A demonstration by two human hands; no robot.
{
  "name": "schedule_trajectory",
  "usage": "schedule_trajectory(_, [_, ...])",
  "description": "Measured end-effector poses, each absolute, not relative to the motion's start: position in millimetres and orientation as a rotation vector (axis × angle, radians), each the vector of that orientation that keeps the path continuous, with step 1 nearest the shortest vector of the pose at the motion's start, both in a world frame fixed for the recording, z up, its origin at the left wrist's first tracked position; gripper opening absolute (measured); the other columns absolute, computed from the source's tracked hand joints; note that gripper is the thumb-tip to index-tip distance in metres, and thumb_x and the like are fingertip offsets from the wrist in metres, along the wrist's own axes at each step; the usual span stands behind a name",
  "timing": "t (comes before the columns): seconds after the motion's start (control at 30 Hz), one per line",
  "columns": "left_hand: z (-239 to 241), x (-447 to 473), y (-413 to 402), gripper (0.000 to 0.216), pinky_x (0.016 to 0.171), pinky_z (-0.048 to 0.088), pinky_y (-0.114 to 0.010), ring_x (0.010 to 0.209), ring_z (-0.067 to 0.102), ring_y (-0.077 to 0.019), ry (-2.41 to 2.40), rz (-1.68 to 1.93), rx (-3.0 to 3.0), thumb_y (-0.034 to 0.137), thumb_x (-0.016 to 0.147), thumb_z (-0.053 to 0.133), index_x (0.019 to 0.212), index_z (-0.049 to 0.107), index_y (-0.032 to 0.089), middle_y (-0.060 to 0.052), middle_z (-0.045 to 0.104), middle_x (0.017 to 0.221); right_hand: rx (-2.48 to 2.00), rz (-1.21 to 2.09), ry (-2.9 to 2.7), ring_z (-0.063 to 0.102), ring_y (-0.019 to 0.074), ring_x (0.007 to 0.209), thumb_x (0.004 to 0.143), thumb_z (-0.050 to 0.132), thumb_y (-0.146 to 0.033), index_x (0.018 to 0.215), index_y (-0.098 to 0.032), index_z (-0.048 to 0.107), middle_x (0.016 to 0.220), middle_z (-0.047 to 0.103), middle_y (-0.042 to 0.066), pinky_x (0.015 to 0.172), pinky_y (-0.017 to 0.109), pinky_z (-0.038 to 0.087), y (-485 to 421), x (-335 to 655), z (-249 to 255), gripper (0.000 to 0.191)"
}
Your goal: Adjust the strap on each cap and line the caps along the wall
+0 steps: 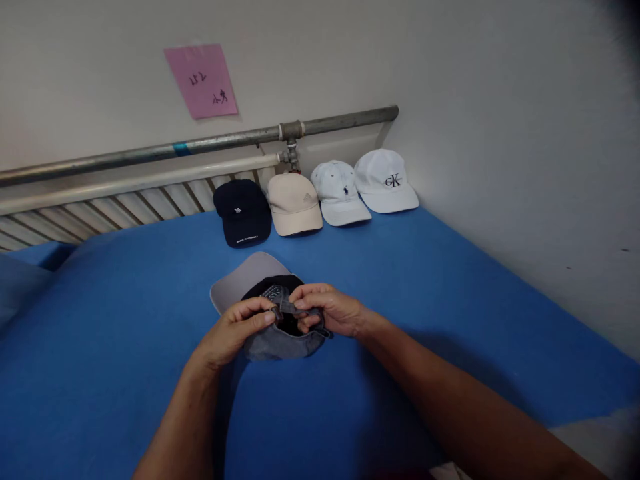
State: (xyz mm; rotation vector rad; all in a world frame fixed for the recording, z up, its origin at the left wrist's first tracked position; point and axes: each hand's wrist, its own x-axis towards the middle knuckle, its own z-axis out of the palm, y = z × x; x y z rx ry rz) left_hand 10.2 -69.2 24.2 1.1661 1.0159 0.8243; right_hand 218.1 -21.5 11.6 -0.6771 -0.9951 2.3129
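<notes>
A grey cap (280, 343) lies upside down on the blue cloth surface (425, 280), its pale brim pointing away from me. Both hands work at the cap's back strap. My left hand (237, 330) is closed, pinching the strap's buckle end. My right hand (330, 310) is closed too, its fingers gripping the strap from the other side. The two hands almost touch over the cap's dark inside.
Several caps sit in a row by the wall: a navy cap (243, 213), a beige cap (294, 204), a light blue cap (340, 192) and a white cap (385, 180). Metal pipes (200, 143) run behind them. A pink note (203, 80) hangs on the wall.
</notes>
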Motion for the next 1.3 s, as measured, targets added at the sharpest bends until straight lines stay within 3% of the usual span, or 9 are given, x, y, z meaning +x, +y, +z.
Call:
schedule_trajectory(0.77, [14.5,9.3,-68.1,0.023,0.064,0.036,-0.025,0.067,0.047,-0.0121,0.990,0.676,1.245,0.038,0.081,0.066,0.075,0.068,0.016,0.000,0.056,0.070,-0.685,2.425,-1.242,0.036,0.0001,0.039,0.063,0.063,-0.013,0.070,-0.013,0.064,0.055,0.055,-0.006,0.047,0.019,0.042,-17.4,218.6,8.0,0.007])
schedule_trajectory(1.3, [18.9,13.6,-69.2,0.025,0.058,0.034,-0.023,0.062,0.043,-0.0110,1.057,0.664,1.202,0.040,0.078,0.068,0.072,0.065,0.016,0.001,0.052,0.066,-0.665,2.353,-1.350,0.040,0.0025,0.044,0.067,0.070,-0.019,0.072,-0.013,0.067,0.055,0.055,-0.005,0.045,0.018,0.032,-21.3,218.6,9.3,0.009])
